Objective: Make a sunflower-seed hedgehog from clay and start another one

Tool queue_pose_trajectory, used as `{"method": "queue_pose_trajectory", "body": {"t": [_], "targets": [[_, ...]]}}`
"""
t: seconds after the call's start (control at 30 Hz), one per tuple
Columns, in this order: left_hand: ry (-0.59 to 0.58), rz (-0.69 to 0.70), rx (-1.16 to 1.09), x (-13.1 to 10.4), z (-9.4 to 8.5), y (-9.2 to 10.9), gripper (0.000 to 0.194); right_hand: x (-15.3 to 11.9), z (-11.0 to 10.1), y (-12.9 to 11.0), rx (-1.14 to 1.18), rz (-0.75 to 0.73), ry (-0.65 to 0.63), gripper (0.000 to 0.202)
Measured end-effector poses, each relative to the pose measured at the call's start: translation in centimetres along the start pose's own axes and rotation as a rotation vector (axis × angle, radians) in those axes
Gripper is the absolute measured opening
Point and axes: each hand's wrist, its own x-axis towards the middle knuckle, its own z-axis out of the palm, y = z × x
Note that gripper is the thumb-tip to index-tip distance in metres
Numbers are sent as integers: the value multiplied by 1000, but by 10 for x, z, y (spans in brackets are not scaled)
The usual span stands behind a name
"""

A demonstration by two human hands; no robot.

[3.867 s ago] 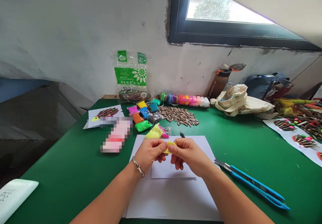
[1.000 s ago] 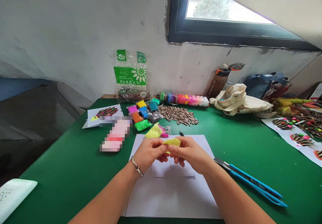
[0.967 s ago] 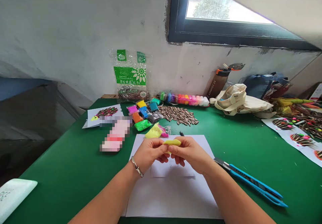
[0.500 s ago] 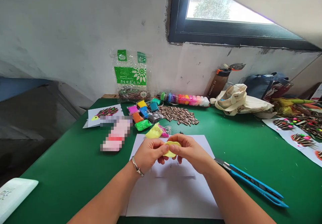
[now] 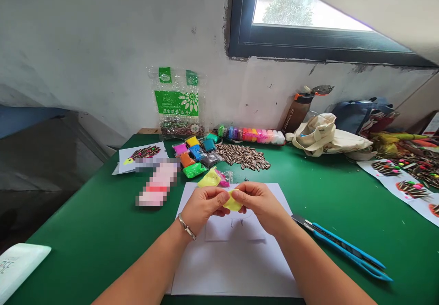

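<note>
A thin, flattened piece of yellow clay is pinched between both hands above the paper. My left hand holds its left edge between thumb and fingers. On the other side, my right hand grips its upper right edge. Beneath them a small white sheet with a pencil drawing lies on larger white paper; the hands hide part of the drawing. Just beyond the hands rests a larger yellow clay lump, beside a pink packet.
Packets of coloured clay and a pile of sunflower seeds lie behind the hands. A blue utility knife is at the right. Finished seed pictures lie far right, with a cloth bag behind.
The yellow piece has been turned and now hangs lower between the fingers. My right hand has shifted slightly, and more of the drawing shows below.
</note>
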Motion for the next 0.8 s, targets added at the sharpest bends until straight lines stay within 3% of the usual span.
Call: {"method": "queue_pose_trajectory", "body": {"t": [0.23,0.53,0.8], "targets": [[13,26,101,-1,2,4,38,-1,6,-6,-61,-6,42,26],[-48,0,38,-1,3,1,37,-1,5,-3,-53,-19,100,27],[-47,1,89,-3,4,6,35,-2,3,-5,-89,18,32,24]]}}
